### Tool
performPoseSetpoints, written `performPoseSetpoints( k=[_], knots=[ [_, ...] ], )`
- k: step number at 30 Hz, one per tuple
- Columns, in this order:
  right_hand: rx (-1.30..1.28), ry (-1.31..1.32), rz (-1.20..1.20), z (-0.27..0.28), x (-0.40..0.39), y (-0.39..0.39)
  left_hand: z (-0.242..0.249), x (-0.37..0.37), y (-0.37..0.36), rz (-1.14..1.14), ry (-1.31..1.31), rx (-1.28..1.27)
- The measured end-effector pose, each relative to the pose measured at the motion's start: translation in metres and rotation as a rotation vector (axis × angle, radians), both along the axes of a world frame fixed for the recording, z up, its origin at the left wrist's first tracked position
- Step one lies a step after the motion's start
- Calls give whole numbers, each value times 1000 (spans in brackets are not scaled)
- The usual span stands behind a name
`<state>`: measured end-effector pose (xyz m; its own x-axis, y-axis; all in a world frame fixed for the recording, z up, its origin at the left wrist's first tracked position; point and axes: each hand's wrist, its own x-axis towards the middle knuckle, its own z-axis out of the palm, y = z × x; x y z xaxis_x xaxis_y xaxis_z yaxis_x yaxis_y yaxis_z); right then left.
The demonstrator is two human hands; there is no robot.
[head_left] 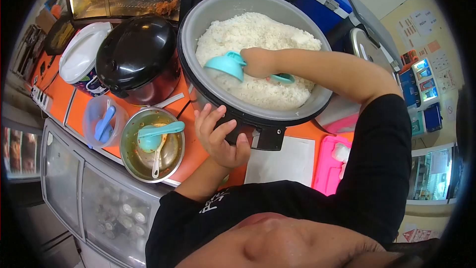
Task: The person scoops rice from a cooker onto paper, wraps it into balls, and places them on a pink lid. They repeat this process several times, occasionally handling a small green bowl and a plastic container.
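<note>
My right hand [260,62] is wrapped round a teal plastic scoop [224,66] over the rice. The scoop's cup tilts low against the white rice [258,32], and a teal end [283,78] shows past my wrist. The rice heaps inside the grey pot of a large, uncovered rice cooker [203,92]. At the cooker's near side, my left hand [220,136] is held up with fingers spread, fingertips right by the black outer rim, and nothing in it.
Left of the cooker stand a black lidded pot [136,52] and a white-lidded container [84,52]. Nearer are a clear tub [103,119] with blue utensils and a metal bowl [128,166] holding a teal scoop and a spoon. White paper [282,166] and a pink tray [327,168] lie near my body.
</note>
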<state>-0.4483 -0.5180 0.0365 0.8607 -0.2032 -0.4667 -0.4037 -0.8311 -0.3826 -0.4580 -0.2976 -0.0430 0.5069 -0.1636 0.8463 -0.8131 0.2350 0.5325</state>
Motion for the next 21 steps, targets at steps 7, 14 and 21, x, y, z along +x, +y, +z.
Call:
performPoseSetpoints(
  k=[7,14,21],
  knots=[
    [232,280,-128,56,-40,35,0,0,-2,43,-2,-14],
    [432,347,-90,38,-43,17,1,-2,-6,61,9,-46],
    [645,350,-349,71,-68,20,5,0,-8,63,-5,-36]
  ],
)
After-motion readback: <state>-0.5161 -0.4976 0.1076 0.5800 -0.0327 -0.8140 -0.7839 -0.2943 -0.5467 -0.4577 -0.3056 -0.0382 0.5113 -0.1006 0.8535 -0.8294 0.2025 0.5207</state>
